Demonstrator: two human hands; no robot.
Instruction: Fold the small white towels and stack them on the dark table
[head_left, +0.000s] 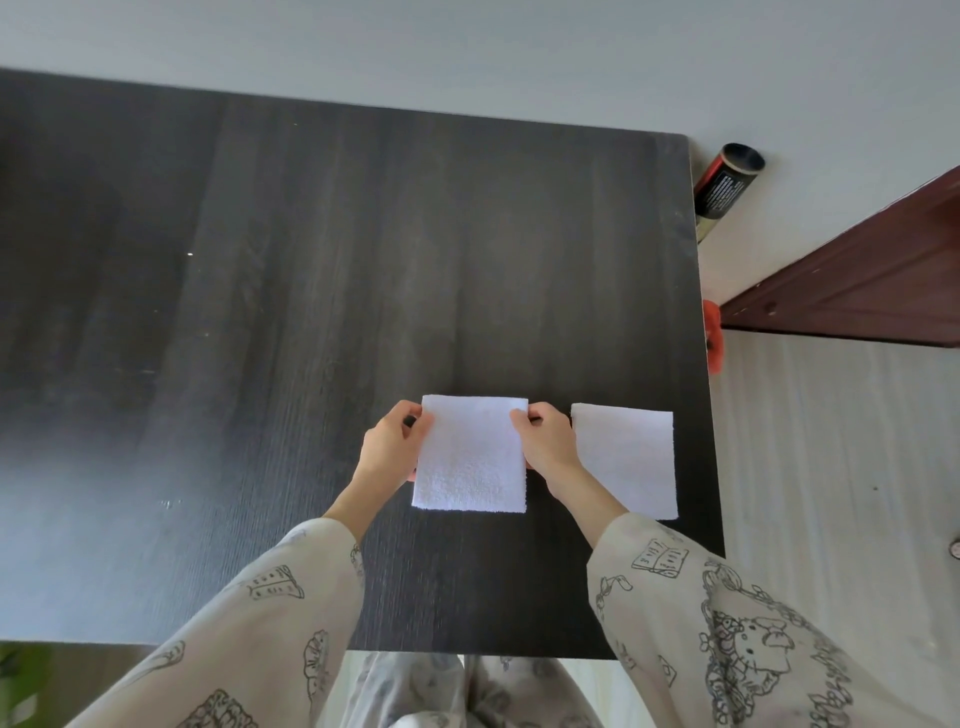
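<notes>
A small white towel (470, 457) lies folded into a rectangle on the dark table (311, 260), near its front right part. My left hand (392, 444) pinches the towel's left edge near the far corner. My right hand (545, 441) pinches the right edge near the other far corner. A second folded white towel (626, 460) lies flat just to the right, close to the table's right edge, with neither hand on it.
The table's right edge runs close past the second towel. Beyond it are a black cylinder (727, 179) on the floor, a red object (712, 332) by the table edge, and a dark red wooden piece of furniture (857, 280).
</notes>
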